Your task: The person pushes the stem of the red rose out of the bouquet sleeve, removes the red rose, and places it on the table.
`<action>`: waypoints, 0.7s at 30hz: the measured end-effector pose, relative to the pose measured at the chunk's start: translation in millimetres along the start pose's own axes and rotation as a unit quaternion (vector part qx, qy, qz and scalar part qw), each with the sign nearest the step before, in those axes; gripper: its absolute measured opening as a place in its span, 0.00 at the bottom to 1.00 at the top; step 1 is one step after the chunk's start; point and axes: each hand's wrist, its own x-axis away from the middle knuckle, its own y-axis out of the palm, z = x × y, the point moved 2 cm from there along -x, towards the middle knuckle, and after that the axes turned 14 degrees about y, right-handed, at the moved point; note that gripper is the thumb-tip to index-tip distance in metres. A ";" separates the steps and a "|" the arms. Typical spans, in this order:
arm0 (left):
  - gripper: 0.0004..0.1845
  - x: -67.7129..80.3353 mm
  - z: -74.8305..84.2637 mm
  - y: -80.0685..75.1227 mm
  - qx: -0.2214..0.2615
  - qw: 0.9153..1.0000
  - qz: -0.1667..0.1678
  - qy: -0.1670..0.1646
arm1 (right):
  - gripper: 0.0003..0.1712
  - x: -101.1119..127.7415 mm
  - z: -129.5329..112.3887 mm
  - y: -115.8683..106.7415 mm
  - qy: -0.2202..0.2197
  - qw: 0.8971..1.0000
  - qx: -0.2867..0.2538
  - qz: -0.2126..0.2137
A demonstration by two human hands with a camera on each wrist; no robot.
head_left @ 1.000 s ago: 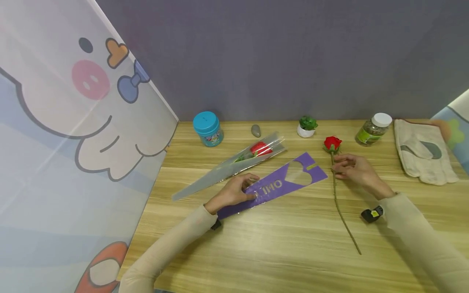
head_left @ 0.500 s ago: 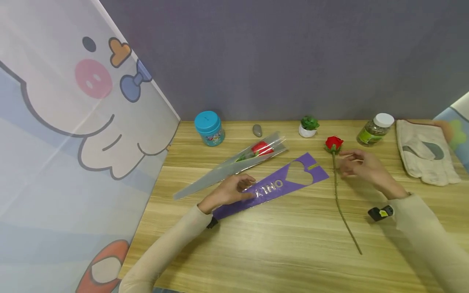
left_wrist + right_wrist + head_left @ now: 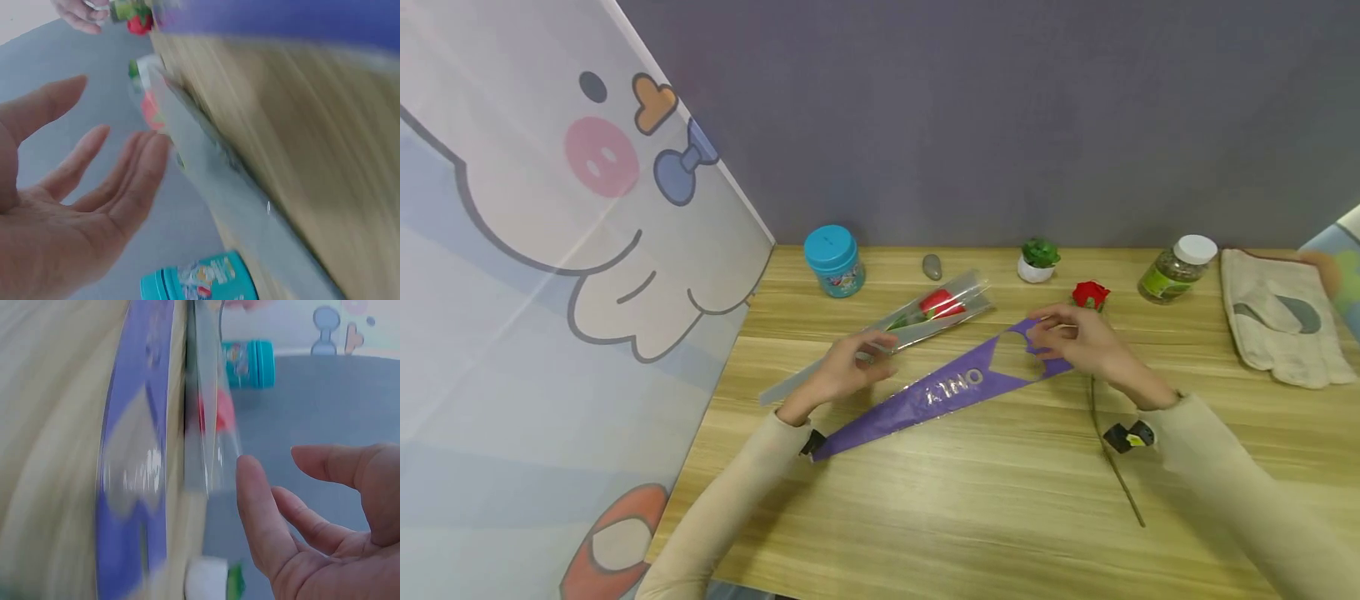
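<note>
A purple paper sleeve with a heart cut-out lies slantwise on the wooden table. My right hand hovers at its wide end, fingers relaxed and holding nothing. Behind it lies a clear plastic sleeve with a red rose inside. My left hand is at that sleeve's narrow part, palm open and fingers straight. A loose red rose with a long stem lies just right of the right hand. In the right wrist view the open right hand faces both sleeves.
Along the back stand a teal jar, a grey stone, a small potted plant and a white-lidded jar. A cloth glove lies at the far right. A cartoon panel walls the left side.
The left hand has lifted off the purple sleeve and gone back to the clear sleeve. The right hand has moved left from the rose stem to the purple sleeve's wide end.
</note>
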 end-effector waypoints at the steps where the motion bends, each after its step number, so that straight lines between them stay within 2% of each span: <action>1: 0.25 -1.0 -2.2 -3.0 -0.002 1.000 0.012 0.004 | 0.27 -3.3 -2.5 7.8 -0.003 1.000 -0.011 -0.010; 4: 0.26 -5.8 -8.9 -11.3 -0.003 0.999 0.041 0.011 | 0.27 -14.8 -8.2 32.2 -0.009 0.998 -0.046 -0.048; 8: 0.29 -14.1 -19.9 -22.2 -0.008 0.999 0.045 -0.002 | 0.29 -31.8 -12.8 64.0 0.023 0.988 -0.102 -0.110; 13: 0.32 -26.2 -37.2 -33.1 -0.003 1.000 0.014 -0.024 | 0.29 -45.1 -16.1 94.7 0.071 0.962 -0.202 -0.171; 17: 0.34 -36.7 -49.8 -39.4 0.030 0.998 -0.007 -0.047 | 0.28 -54.8 -16.4 112.8 0.108 0.939 -0.266 -0.192; 21: 0.36 -45.6 -59.8 -43.8 0.051 0.994 -0.025 -0.088 | 0.28 -65.2 -18.7 125.1 0.138 0.922 -0.300 -0.203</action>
